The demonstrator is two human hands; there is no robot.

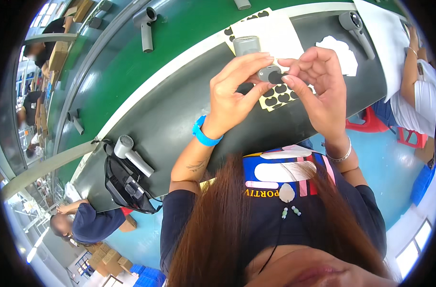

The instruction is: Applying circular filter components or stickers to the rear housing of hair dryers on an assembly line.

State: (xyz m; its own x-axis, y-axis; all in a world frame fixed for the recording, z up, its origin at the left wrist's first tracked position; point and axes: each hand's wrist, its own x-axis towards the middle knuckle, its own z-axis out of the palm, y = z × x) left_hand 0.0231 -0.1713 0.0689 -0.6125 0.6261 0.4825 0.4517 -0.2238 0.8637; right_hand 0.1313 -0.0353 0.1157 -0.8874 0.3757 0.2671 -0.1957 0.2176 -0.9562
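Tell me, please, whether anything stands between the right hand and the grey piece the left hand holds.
Only a small dark disc, against the face of the grey piece, at the thumb tip of the right hand. Nothing else visible is in the way; the left hand holds the piece from the other side.

Legible marking: one line of yellow capital letters (263, 193) on the chest of the dark T-shirt (299, 234). Reference: the white pendant (286, 193). The line runs immediately left of the pendant, appears upside down in this view, and borders the multicoloured print (285, 172) above the pendant.
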